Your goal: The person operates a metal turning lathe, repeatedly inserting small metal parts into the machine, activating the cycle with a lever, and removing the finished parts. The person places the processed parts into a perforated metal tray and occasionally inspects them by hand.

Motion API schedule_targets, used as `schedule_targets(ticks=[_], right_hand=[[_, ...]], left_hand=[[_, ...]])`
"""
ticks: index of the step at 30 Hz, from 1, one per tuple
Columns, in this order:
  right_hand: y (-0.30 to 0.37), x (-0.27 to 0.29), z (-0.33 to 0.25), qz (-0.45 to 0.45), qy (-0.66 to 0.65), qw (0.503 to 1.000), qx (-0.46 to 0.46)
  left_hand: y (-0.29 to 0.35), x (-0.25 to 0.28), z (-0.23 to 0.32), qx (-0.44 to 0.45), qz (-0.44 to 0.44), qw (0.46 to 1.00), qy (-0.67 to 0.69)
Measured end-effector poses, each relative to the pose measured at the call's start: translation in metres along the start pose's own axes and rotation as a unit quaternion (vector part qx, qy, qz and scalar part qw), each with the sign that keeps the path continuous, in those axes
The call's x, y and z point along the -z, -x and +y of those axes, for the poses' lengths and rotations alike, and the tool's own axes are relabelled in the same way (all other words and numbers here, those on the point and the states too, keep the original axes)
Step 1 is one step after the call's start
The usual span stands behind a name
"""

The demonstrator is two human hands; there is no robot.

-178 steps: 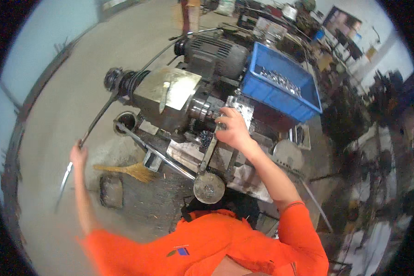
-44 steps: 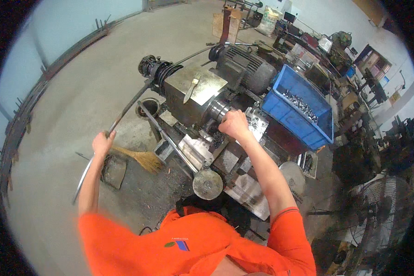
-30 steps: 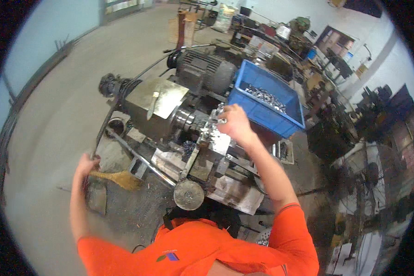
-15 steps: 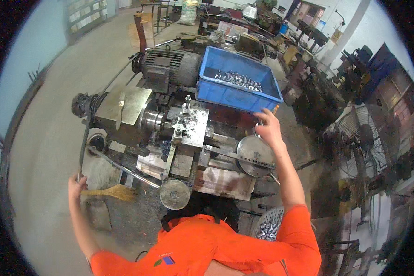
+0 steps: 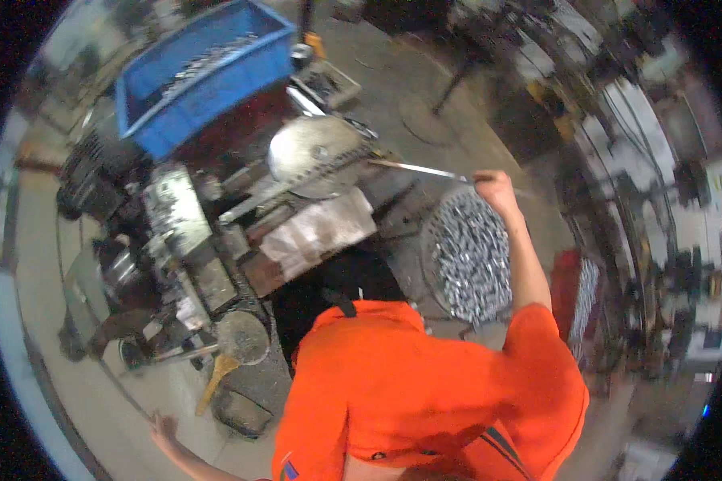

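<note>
At the lower left, my left hand (image 5: 165, 434) is at the end of a long thin rod (image 5: 128, 394); it looks closed around it, though blurred. My right hand (image 5: 493, 189) is over the upper edge of a round container (image 5: 427, 268) heaped with small shiny metal parts (image 5: 472, 260). Its fingers are closed, and whatever they hold is hidden. A slim metal lever (image 5: 425, 170) runs from the machine toward these fingers; I cannot tell whether they touch. Left of it stands the machine's large round metal disc (image 5: 289, 152), with a perforated bar across it.
A blue crate (image 5: 217, 104) with metal parts stands behind the machine. A smaller round disc (image 5: 243, 337) and a straw brush (image 5: 215, 383) are near my left side. To the right, a red container (image 5: 567, 276) stands beside more metal parts.
The view has swung right and down, bringing the round container into fuller view. My right hand has moved from near the blue crate to above that container. My left hand remains by the rod's end.
</note>
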State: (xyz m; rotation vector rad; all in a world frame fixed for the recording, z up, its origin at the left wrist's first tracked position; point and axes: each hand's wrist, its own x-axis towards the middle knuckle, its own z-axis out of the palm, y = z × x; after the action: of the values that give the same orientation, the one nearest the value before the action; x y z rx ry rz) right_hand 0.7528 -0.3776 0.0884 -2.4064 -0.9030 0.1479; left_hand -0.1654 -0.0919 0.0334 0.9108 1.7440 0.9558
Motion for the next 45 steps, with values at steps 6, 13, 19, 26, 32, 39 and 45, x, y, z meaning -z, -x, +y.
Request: schedule_targets(ticks=[6,13,19,26,32,39,45], right_hand=[[0.038,-0.017,0.059,-0.047,0.069,0.993,-0.078],[0.041,-0.081,0.064,-0.145,0.223,0.955,-0.133],[0.034,-0.099,0.056,-0.156,0.218,0.953,-0.138],[0.03,-0.102,0.045,-0.174,0.266,0.942,-0.104],[0.029,-0.084,0.082,-0.137,0.304,0.919,0.208],[0.026,-0.062,-0.085,-0.203,0.021,0.963,0.176],[0.016,-0.109,-0.33,-0.244,-0.077,0.851,0.459]], left_hand=[[0.0,-0.012,0.006,0.007,-0.03,0.999,0.02],[0.025,-0.044,0.033,0.021,0.026,0.999,-0.017],[0.007,-0.008,0.012,0.007,-0.024,1.0,0.005],[0.079,-0.067,0.051,-0.105,0.087,0.987,-0.083],[0.061,-0.053,0.051,-0.067,0.011,0.995,-0.067],[0.062,-0.055,0.046,-0.067,0.013,0.997,-0.037],[0.052,-0.049,0.04,-0.111,0.133,0.921,-0.349]])
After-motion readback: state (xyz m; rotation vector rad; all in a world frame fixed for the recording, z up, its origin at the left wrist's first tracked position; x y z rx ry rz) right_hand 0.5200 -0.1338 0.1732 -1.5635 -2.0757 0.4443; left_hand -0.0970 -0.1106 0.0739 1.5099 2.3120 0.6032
